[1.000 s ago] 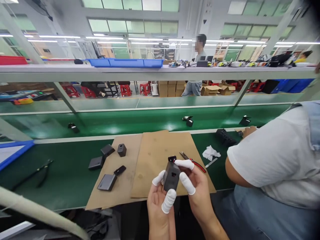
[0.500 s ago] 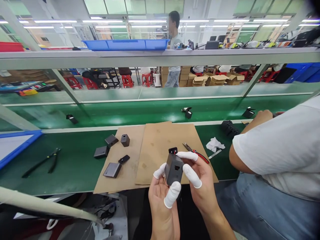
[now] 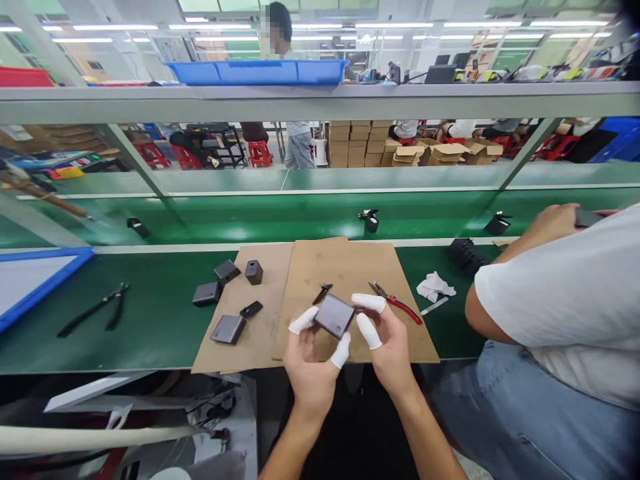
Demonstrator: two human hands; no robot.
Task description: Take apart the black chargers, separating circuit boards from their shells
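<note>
Dark box (image 3: 334,316): held up over the near part of the brown cardboard (image 3: 370,263), a broad grey face showing
Left hand (image 3: 313,370): grasping the box, thumb at its near corner, a finger at its left side
Right hand (image 3: 395,340): thumb and finger spread at the box's right corner; whether they touch it, I cannot tell
White finger covers (image 3: 369,332): on fingertips of both hands; best kept smooth and snug so the grip does not slip
Small dark piece (image 3: 323,293): just beyond the box's far left side; whether joined to it is unclear, so better handled as if attached, without tugging
Handling: a steady left grip at the edges should leave the grey face uncovered, with the right hand lightly supporting the corner
Red-handled pliers (image 3: 403,307): on the cardboard, right of the box; worth keeping the knuckles clear of them
Other dark boxes (image 3: 227,329): to the left, on the cardboard and green tabletop (image 3: 160,293), well apart from both hands
</note>
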